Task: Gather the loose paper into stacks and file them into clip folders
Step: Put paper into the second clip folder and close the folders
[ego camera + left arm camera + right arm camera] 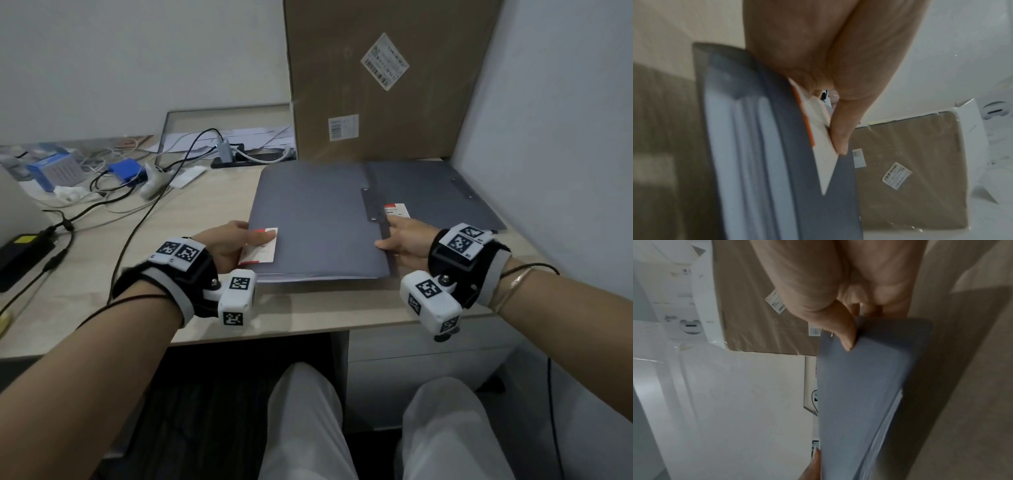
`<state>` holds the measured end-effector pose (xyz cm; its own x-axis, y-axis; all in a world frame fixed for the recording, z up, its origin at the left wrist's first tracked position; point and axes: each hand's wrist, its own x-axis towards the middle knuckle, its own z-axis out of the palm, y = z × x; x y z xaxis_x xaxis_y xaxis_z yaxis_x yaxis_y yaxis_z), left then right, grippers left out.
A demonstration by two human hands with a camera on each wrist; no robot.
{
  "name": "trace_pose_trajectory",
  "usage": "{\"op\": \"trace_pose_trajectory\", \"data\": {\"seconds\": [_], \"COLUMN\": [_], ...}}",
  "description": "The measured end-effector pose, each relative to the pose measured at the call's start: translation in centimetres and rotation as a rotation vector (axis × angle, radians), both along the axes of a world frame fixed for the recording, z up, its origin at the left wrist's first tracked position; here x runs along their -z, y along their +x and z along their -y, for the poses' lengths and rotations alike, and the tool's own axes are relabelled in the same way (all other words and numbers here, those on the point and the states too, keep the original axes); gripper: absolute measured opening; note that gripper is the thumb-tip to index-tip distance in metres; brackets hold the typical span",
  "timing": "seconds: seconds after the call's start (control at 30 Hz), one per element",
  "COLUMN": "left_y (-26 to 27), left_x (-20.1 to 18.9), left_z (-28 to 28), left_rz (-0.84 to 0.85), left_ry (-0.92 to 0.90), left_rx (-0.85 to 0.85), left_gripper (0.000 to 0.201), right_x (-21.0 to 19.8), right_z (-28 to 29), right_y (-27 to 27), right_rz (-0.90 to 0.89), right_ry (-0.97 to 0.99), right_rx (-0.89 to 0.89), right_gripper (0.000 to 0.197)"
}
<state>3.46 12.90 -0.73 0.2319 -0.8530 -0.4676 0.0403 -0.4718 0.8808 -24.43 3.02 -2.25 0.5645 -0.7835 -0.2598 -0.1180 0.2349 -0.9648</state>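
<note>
Office desk (212, 205), tangled cables (113, 202), power adapter (20, 253), cardboard box (387, 78) against wall

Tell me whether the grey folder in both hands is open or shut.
Shut. The grey folder has its cover flat over white sheets visible at its near edge; left hand and right hand grip its sides.

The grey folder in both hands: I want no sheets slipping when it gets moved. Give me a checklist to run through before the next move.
1. Left hand grip on the grey folder at its left edge: ok.
2. Right hand grip at the right edge: ok.
3. Cover closed over the paper stack: ok.
4. Sheets clipped inside: cannot tell.
5. Second folder apart from the first: not ok, it lies underneath.
</note>
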Motion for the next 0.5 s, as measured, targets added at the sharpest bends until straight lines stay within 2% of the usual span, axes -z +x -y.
{"op": "trace_pose_trajectory", "data": {"seconds": [0.03,0.1,0.17,0.23,0.33,0.43,0.5], "left_y": [-0.5,-1.4,-2.4,-4.1,-7.4,-10.5,-12.6], "left_x": [-0.3,-0.6,-0.8,-1.2,-1.2,-0.2,0.5], "left_z": [0.5,1.8,3.8,6.1,9.6,13.4,15.6], "left_rz": [0.009,0.02,0.015,0.0,0.001,-0.002,0.002], "left_ry": [-0.056,-0.14,-0.198,-0.218,-0.226,-0.201,-0.193], "left_rx": [-0.049,-0.137,-0.161,-0.14,-0.063,-0.067,-0.052], "left_gripper": [0.027,0.049,0.057,0.052,0.036,0.04,0.04], "right_x": [-0.6,-1.6,-2.3,-2.7,-3.1,-2.6,-1.8], "right_z": [0.4,1.4,2.9,4.5,6.7,9.1,11.0], "right_y": [-0.3,-1.2,-2.4,-4.3,-7.5,-10.7,-12.2], "right_rz": [0.018,0.057,0.1,0.142,0.223,0.219,0.139], "right_ry": [-0.018,-0.047,-0.061,-0.053,-0.015,-0.003,-0.013], "right_rx": [-0.004,0.034,0.127,0.22,0.311,0.373,0.423], "right_gripper": [0.051,0.047,0.04,0.03,0.03,0.034,0.038]}}
